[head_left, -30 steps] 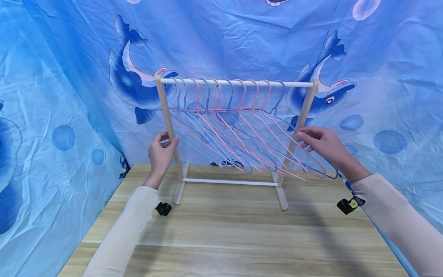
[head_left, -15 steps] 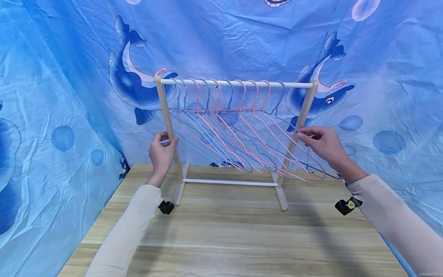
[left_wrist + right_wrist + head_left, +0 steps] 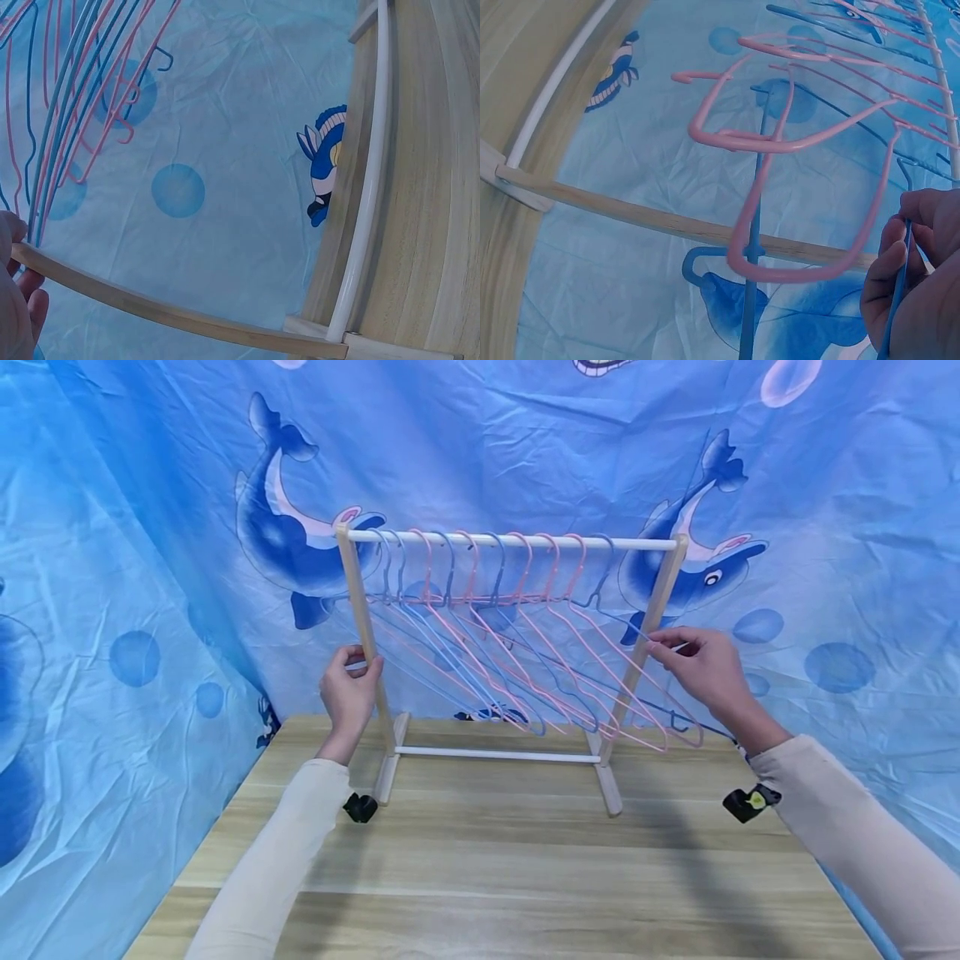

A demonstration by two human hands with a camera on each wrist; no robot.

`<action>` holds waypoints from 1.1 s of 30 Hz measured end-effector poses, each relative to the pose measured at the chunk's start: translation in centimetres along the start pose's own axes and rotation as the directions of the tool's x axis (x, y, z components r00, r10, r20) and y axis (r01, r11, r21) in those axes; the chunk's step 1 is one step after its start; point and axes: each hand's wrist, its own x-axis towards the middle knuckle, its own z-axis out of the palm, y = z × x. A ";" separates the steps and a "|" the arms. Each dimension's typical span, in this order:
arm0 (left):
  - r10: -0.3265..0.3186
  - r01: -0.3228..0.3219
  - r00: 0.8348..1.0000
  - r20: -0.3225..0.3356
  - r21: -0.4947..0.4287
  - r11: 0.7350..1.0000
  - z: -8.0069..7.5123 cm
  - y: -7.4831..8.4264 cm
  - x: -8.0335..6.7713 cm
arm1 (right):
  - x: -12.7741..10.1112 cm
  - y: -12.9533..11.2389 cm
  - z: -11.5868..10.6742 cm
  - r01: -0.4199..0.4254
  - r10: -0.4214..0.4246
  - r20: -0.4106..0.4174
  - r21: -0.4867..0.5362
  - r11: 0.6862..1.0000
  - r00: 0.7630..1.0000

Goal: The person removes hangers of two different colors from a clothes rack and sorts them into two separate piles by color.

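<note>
Left hand (image 3: 349, 683) grips rack (image 3: 512, 539) by its left post. Right hand (image 3: 701, 668) pinches the blue hanger (image 3: 600, 602), the rightmost on the rail, beside pink hangers (image 3: 525, 635).

Our right hand (image 3: 701, 670) now sits slightly higher than before, lifting the thin blue wire hanger (image 3: 678, 714) it pinches a little.

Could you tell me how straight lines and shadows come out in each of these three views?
Head view: sharp and evenly lit, with soft shadows on the wooden table under the hanger rack. Left wrist view: strong fisheye bends the rack's lower white bar and its wooden post. Right wrist view: the same bending, and the nearest pink hanger looms large though reasonably sharp.
</note>
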 end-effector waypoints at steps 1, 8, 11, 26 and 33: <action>0.002 -0.002 1.000 -0.001 0.005 1.000 0.0 0.0 0.0 | 0.0 -0.1 -0.1 0.002 -0.002 -0.005 -0.004 1.000 1.000; 0.005 -0.005 1.000 -0.002 0.018 1.000 0.1 -0.1 0.1 | 0.0 -0.6 -1.3 0.030 -0.032 -0.044 -0.047 0.998 0.999; 0.004 -0.004 1.000 0.003 0.014 1.000 0.1 -0.1 0.1 | -0.2 -0.8 -2.1 0.022 -0.027 -0.049 -0.084 0.996 0.998; -0.001 0.001 1.000 0.001 0.017 1.000 0.3 -0.3 0.3 | -1.4 0.9 -5.6 0.123 -0.152 -0.185 -0.161 0.979 0.971; -0.003 0.003 1.000 0.001 0.021 1.000 0.3 -0.3 0.3 | -2.4 2.2 -6.8 0.163 -0.200 -0.208 -0.181 0.970 0.957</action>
